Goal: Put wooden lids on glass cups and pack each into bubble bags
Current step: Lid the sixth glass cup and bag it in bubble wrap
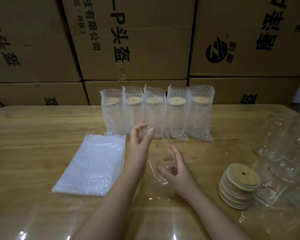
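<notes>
A clear glass cup (160, 153) lies tilted in the air between my hands, with no lid on it. My left hand (140, 139) grips its far end with thumb and fingers curled round it. My right hand (175, 168) holds its near end from below. A leaning stack of round wooden lids (237, 186), each with a small hole, stands at the right. A flat pile of bubble bags (92, 163) lies at the left. Several upright bubble bags (156, 111) with lidded cups inside stand in a row behind my hands.
Several bare glass cups (284, 153) lie on their sides at the table's right edge. Stacked cardboard boxes (137, 40) form a wall behind the wooden table (33, 135), which has a glossy clear cover.
</notes>
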`<state>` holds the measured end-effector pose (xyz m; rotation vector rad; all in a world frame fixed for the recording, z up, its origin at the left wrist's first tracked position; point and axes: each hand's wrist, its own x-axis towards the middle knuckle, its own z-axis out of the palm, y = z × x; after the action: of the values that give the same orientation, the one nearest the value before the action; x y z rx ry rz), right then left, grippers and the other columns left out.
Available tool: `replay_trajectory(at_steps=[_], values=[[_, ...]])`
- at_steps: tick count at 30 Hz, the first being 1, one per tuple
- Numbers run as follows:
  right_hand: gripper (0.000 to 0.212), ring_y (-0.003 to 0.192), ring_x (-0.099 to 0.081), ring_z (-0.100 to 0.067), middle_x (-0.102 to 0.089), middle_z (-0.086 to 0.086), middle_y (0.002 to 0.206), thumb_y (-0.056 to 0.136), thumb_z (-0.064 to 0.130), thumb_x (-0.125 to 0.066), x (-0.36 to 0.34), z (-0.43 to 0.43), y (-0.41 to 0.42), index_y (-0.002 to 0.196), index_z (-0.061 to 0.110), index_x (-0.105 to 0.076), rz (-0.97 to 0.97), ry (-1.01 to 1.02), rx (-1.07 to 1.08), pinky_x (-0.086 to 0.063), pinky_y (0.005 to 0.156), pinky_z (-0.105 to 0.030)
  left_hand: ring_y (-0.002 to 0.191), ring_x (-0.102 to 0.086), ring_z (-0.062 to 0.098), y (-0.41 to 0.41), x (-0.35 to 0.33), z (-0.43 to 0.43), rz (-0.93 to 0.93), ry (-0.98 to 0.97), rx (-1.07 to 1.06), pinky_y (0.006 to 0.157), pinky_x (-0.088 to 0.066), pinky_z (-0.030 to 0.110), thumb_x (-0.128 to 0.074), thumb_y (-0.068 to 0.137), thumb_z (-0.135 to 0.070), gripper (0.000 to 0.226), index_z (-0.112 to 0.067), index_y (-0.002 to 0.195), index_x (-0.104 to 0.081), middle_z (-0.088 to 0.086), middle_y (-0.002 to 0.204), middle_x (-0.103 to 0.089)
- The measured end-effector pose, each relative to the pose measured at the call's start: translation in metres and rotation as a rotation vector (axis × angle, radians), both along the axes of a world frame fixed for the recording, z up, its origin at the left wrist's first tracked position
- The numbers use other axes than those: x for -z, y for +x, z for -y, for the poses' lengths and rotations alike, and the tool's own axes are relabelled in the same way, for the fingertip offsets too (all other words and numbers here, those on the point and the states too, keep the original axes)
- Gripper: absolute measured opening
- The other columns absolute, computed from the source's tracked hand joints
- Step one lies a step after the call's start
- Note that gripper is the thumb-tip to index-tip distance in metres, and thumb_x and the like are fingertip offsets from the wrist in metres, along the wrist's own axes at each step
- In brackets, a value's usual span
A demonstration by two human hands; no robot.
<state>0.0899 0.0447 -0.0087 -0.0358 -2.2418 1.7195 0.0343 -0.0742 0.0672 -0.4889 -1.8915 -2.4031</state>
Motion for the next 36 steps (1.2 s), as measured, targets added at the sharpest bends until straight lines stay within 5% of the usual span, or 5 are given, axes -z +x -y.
replay_trajectory(at_steps=[3, 10, 20, 27, 36], values=[[0.074, 0.08, -0.061, -0.002, -0.059, 0.008, 0.106, 0.064, 0.061, -0.065, 0.001, 0.0, -0.001, 0.129, 0.051, -0.03, -0.089, -0.042, 0.083, -0.049, 0.071, -0.019, 0.115, -0.059, 0.012, 0.011, 0.026, -0.021, 0.094, 0.057, 0.079, 0.092, -0.05, 0.028, -0.064, 0.082, -0.052, 0.059, -0.041, 0.131, -0.035, -0.004, 0.139, -0.05], [0.058, 0.08, -0.064, 0.005, -0.069, 0.024, 0.087, 0.084, 0.059, -0.03, 0.002, -0.012, -0.003, 0.129, 0.025, -0.047, -0.316, -0.189, 0.344, -0.048, 0.074, -0.014, 0.104, -0.067, 0.017, 0.023, 0.059, -0.041, 0.169, 0.036, 0.324, 0.087, -0.055, 0.03, -0.081, 0.06, -0.056, 0.097, -0.02, 0.137, -0.035, 0.007, 0.118, -0.065], [0.035, 0.067, -0.069, -0.01, -0.074, 0.008, 0.086, 0.097, 0.039, -0.043, 0.006, -0.004, -0.01, 0.118, 0.018, -0.061, -0.047, -0.25, 0.161, -0.053, 0.058, -0.02, 0.09, -0.07, 0.021, -0.006, 0.058, -0.021, 0.418, 0.439, 0.24, 0.063, -0.057, 0.037, -0.073, 0.062, -0.049, 0.086, -0.016, 0.135, -0.04, 0.01, 0.112, -0.066], [0.047, 0.107, -0.066, -0.018, -0.065, -0.011, 0.121, 0.09, 0.029, -0.053, -0.008, 0.0, -0.004, 0.13, 0.005, -0.051, 0.139, -0.632, -0.057, -0.053, 0.089, -0.026, 0.124, -0.051, 0.008, 0.002, 0.063, -0.026, -0.103, 0.073, -0.071, 0.092, -0.046, 0.015, -0.08, 0.06, -0.046, 0.082, -0.064, 0.124, -0.032, -0.017, 0.14, -0.043], [0.055, 0.117, -0.051, -0.03, -0.055, -0.02, 0.124, 0.085, 0.025, -0.051, -0.019, -0.025, -0.002, 0.133, -0.002, -0.049, 0.044, -1.302, 0.064, -0.032, 0.108, -0.035, 0.119, -0.054, 0.027, 0.009, 0.067, -0.033, -0.64, -0.265, -0.159, 0.1, -0.046, 0.049, -0.091, 0.059, -0.022, 0.09, -0.026, 0.131, -0.037, -0.015, 0.133, -0.043]])
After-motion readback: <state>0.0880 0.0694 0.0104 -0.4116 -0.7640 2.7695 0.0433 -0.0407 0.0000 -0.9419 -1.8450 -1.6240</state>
